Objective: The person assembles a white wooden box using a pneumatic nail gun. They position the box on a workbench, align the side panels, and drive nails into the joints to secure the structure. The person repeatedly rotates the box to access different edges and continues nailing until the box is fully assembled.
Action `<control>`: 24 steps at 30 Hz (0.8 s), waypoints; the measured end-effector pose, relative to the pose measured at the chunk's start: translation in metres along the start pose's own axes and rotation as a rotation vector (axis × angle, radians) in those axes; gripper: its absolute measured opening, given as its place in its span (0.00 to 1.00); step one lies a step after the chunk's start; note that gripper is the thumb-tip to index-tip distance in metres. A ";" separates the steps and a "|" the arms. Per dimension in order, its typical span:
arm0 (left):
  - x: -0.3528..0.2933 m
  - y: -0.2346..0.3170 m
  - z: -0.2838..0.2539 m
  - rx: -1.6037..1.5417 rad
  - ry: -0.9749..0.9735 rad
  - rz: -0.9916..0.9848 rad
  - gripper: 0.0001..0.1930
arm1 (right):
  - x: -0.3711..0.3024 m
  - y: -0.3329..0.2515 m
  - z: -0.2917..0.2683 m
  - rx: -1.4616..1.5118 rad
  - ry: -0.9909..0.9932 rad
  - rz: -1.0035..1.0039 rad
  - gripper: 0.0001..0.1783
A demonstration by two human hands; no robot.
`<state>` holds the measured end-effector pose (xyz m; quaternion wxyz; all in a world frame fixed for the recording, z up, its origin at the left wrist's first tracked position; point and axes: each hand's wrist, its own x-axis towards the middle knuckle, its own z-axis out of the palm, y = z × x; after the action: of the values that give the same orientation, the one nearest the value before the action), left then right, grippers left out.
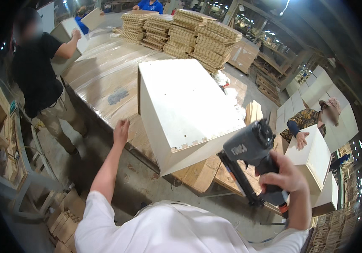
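Note:
A white box-shaped cabinet (185, 97) rests on the workbench in front of me, its broad panel facing up and finger joints along the near edge. My right hand (288, 179) is wrapped around the grip of a black pneumatic nail gun (248, 143), raised by the cabinet's near right corner. The gun's slanted magazine points down toward me. Left of the cabinet, apart from its side panel, is my left hand (122, 131). Its fingers are curled in, and whatever they may hold is hidden.
Stacks of wooden slats (181, 33) stand at the bench's far end. A person in black (37, 71) handles a panelled box at left. At right, another person (307, 120) leans over a pale box (312, 152). Wooden pieces (65, 219) lie low at left.

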<state>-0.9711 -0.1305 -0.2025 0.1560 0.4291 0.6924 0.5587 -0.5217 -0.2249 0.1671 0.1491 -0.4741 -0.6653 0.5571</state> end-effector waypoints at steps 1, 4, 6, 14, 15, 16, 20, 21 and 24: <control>0.030 0.010 0.014 -0.133 0.008 0.033 0.19 | -0.005 0.013 0.003 0.020 0.052 0.039 0.23; 0.117 0.043 0.018 -0.239 0.156 0.027 0.30 | -0.006 0.050 0.015 0.154 0.086 -0.075 0.24; 0.148 0.069 0.037 -0.176 0.097 -0.077 0.31 | -0.004 0.072 0.024 0.206 0.151 -0.096 0.25; 0.145 0.061 0.010 -0.353 -0.104 0.218 0.29 | 0.012 0.098 0.027 0.340 0.156 -0.104 0.26; 0.134 0.045 -0.016 -0.378 -0.081 -0.048 0.28 | 0.012 0.098 0.023 0.333 0.144 -0.108 0.26; 0.118 0.034 -0.037 -0.437 -0.075 -0.024 0.28 | 0.013 0.096 0.019 0.325 0.140 -0.112 0.26; 0.019 0.027 -0.060 -0.430 0.296 -0.176 0.24 | 0.057 0.080 0.000 0.179 0.215 -0.189 0.25; -0.010 0.044 -0.061 -0.415 0.378 -0.180 0.20 | 0.080 0.083 -0.013 0.080 0.258 -0.230 0.24; -0.097 0.057 -0.072 -0.114 0.445 -0.045 0.13 | 0.185 0.069 -0.058 -0.097 0.228 -0.377 0.18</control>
<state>-0.9409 -0.2510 -0.1526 0.0358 0.2704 0.6864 0.6741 -0.5408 -0.0475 0.0644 0.3017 -0.4081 -0.7470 0.4295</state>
